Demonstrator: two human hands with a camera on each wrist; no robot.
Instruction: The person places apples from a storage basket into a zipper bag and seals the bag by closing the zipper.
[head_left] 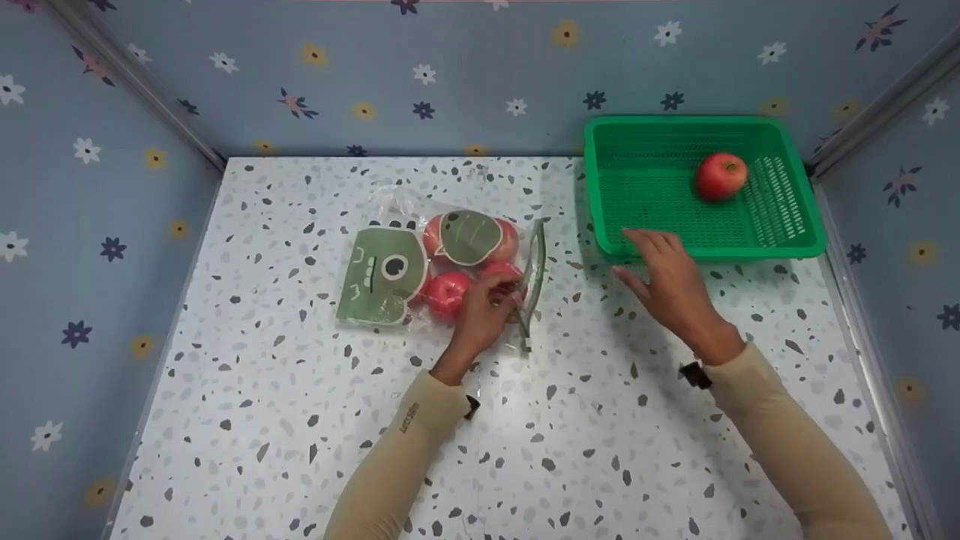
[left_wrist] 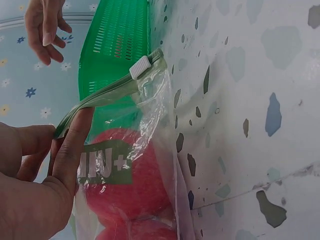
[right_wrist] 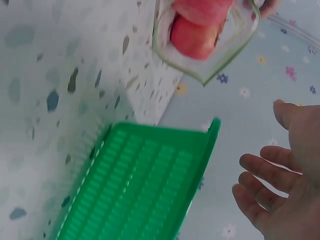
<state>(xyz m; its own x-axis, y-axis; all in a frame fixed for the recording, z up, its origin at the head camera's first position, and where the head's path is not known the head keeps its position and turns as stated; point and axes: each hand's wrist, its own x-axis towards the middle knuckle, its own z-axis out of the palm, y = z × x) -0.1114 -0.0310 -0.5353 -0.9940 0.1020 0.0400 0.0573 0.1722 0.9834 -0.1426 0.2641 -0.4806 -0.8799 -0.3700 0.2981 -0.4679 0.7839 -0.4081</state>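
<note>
Two hands, one bag, one basket and one loose apple are seen. The bag (head_left: 411, 279) is laid at the middle of the table (head_left: 570, 420), left of the basket (head_left: 649, 202). Several apples (head_left: 448, 295) are held inside it, partly covered by green prints, so their exact number cannot be told. The bag's long axis is set left to right, its gaping mouth, edged by one green zip strip (head_left: 535, 281), pointed right. The mouth's edge is pinched by the left hand (head_left: 482, 315); the fingers of the right hand (head_left: 667, 281) are spread by the basket's near left corner. One apple (head_left: 720, 177) is contained in the basket, toward its right. The white tabletop is speckled grey and enclosed by blue flowered walls (head_left: 480, 45).
</note>
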